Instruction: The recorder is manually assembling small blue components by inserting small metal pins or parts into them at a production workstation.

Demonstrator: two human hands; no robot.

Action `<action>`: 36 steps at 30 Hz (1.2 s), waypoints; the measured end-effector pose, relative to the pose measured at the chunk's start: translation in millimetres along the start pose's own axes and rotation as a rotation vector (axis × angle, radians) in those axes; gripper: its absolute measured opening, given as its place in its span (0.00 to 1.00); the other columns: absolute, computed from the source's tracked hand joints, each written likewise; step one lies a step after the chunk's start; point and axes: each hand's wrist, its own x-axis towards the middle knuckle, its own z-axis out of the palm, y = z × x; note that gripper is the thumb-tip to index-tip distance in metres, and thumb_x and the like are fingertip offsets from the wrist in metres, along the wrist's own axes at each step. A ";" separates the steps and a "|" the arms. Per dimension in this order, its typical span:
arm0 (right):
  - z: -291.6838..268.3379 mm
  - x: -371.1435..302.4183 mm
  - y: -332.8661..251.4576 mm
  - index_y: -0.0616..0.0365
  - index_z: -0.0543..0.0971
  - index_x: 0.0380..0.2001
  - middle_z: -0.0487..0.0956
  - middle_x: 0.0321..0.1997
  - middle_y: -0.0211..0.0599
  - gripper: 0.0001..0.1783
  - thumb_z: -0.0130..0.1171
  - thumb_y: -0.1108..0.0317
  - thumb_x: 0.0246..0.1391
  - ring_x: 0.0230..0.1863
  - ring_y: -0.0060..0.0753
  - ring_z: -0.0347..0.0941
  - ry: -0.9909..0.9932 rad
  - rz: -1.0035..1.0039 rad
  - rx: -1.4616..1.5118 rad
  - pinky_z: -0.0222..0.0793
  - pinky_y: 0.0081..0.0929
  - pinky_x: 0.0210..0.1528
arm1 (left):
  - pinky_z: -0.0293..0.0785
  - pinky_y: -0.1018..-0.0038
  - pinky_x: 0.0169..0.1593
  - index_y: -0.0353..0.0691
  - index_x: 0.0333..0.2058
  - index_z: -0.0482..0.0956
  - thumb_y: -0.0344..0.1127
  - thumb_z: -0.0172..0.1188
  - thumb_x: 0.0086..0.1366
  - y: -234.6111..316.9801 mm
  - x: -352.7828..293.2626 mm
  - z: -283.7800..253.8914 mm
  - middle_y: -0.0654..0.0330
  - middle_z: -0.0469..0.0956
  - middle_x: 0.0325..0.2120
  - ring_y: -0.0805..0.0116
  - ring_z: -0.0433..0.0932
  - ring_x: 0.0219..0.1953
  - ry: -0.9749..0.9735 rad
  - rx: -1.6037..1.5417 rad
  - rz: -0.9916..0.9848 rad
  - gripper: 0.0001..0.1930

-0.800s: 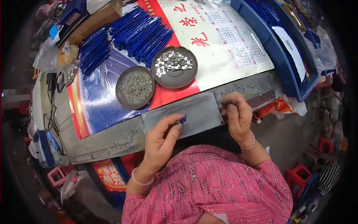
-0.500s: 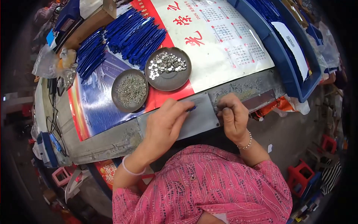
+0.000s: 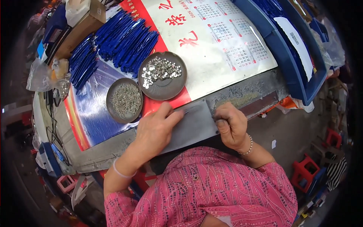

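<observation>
A smooth grey metal plate (image 3: 194, 126) lies at the table's near edge, between my hands. My left hand (image 3: 155, 130) is over the plate's left part, fingers bent and tips drawn together; whatever they hold is hidden. Beyond the plate's right end, my right hand (image 3: 232, 126) is closed, thumb pressed against the curled fingers, its contents too small to make out. Past my left hand stand two round dark dishes: a smaller dish (image 3: 110, 111) of thin silvery metal pieces (image 3: 126, 99) and a larger dish (image 3: 166, 90) of shiny round metal pieces (image 3: 160, 72).
Slim blue sticklike pieces (image 3: 126, 41) lie heaped on a printed calendar sheet (image 3: 211, 68). A blue plastic bin (image 3: 280, 45) with more blue pieces stands at the right. A cardboard box (image 3: 85, 28) and plastic bags (image 3: 39, 75) are at the left; red stools (image 3: 306, 172) stand below.
My left hand has drawn back to the left and slightly down; the small blue piece seen at its fingertips no longer shows. My right hand has shifted slightly left and down, fingers still curled.
</observation>
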 end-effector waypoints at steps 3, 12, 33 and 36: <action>-4.5 -0.1 -3.5 0.64 0.72 0.29 0.72 0.25 0.44 0.05 0.52 0.73 0.51 0.24 0.41 0.69 0.011 -0.065 -0.134 0.65 0.30 0.26 | 0.68 0.64 0.26 0.45 0.40 0.75 0.23 0.52 0.50 -9.5 -22.4 -6.3 0.57 0.68 0.28 0.55 0.73 0.26 0.011 0.004 -0.048 0.16; 5.8 -7.9 -2.3 0.58 0.71 0.27 0.67 0.25 0.39 0.08 0.58 0.68 0.49 0.25 0.44 0.65 0.045 -0.080 -0.178 0.61 0.36 0.27 | 0.68 0.62 0.28 0.42 0.35 0.77 0.23 0.53 0.53 24.1 6.5 2.3 0.55 0.70 0.29 0.53 0.73 0.27 0.154 -0.041 -0.017 0.11; 34.8 2.2 -55.0 0.63 0.69 0.30 0.69 0.27 0.44 0.10 0.53 0.66 0.56 0.29 0.48 0.69 -0.080 -0.001 0.192 0.65 0.34 0.31 | 0.60 0.90 0.26 0.32 0.50 0.70 0.23 0.47 0.64 64.3 -61.5 23.8 0.61 0.75 0.37 0.83 0.66 0.26 0.531 -1.163 -0.305 0.15; 40.1 2.7 -62.5 0.62 0.67 0.31 0.69 0.26 0.46 0.13 0.53 0.62 0.56 0.30 0.53 0.69 -0.152 0.155 0.336 0.64 0.37 0.30 | 0.59 0.89 0.24 0.31 0.50 0.69 0.25 0.46 0.65 65.8 -63.5 26.5 0.60 0.74 0.37 0.82 0.65 0.23 0.537 -1.200 -0.254 0.14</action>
